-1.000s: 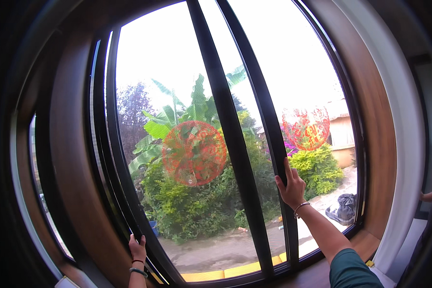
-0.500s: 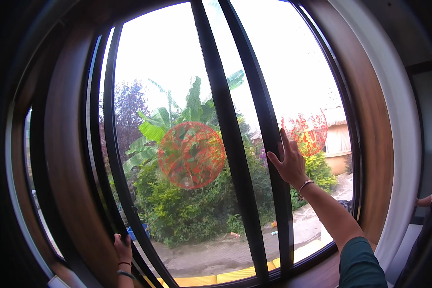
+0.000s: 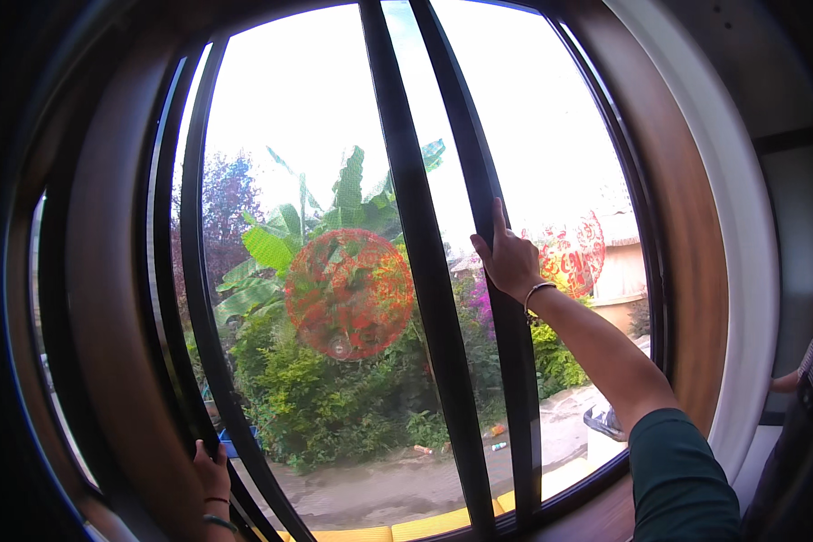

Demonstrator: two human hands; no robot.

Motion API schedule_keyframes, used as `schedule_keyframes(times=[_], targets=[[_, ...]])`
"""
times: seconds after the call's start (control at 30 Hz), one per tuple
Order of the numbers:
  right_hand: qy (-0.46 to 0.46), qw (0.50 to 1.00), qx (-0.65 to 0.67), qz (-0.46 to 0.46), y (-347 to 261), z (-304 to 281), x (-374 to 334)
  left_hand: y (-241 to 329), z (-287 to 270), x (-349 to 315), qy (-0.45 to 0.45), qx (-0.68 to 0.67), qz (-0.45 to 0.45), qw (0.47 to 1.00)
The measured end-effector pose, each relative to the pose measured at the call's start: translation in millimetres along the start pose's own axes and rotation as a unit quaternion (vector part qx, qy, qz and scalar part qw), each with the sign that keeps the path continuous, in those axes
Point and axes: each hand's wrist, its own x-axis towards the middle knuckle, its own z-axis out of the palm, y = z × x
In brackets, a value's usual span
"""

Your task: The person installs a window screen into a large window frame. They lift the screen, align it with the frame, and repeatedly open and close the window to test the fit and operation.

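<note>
A large sliding window with dark upright frame bars fills the view. My right hand [image 3: 512,265] reaches up to the right-hand middle bar [image 3: 518,379], index finger pointing up along it and thumb spread apart. It grasps nothing. A red round paper-cut-style sticker [image 3: 574,256] is on the pane just right of this hand, partly covered by it. Low on the left, my left hand [image 3: 210,471] has its fingers closed at the edge of a dark left frame bar [image 3: 173,361]. Another red round sticker [image 3: 350,294] is on the middle pane.
Brown wood-look trim [image 3: 686,226] surrounds the window, with a white curved border [image 3: 741,217] at right. A person [image 3: 808,375] stands at the far right, partly seen. Outside the glass are green bushes [image 3: 325,406], a banana plant, a path and yellow edging [image 3: 425,524].
My right hand has moved left and slightly up, from the sticker's edge onto the bar. The whole view has shifted a little. My left hand stays at the left frame.
</note>
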Motion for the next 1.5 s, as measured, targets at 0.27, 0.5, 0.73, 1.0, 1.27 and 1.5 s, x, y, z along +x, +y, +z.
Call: schedule_keyframes(times=[0.27,0.5,0.73,1.0,1.27,1.5], targets=[[0.039,0.999,-0.012,0.008,27,-3,1,-17,45,-3,-0.032,-0.118,0.032,0.992],[0.035,0.999,-0.015,0.002,24,5,7,-13,35,-2,-0.031,-0.175,0.008,0.984],[0.026,0.995,-0.086,0.037,11,-9,33,6,27,-3,-0.068,-0.076,0.015,0.995],[-0.029,0.996,-0.079,-0.021,-44,-2,31,-77,22,15,-0.063,0.066,-0.054,0.994],[0.054,0.995,-0.079,-0.007,-21,1,38,-19,-5,18,-0.060,0.073,0.000,0.995],[0.086,0.988,-0.123,-0.023,25,4,38,5,16,-7,-0.028,-0.073,0.016,0.997]])
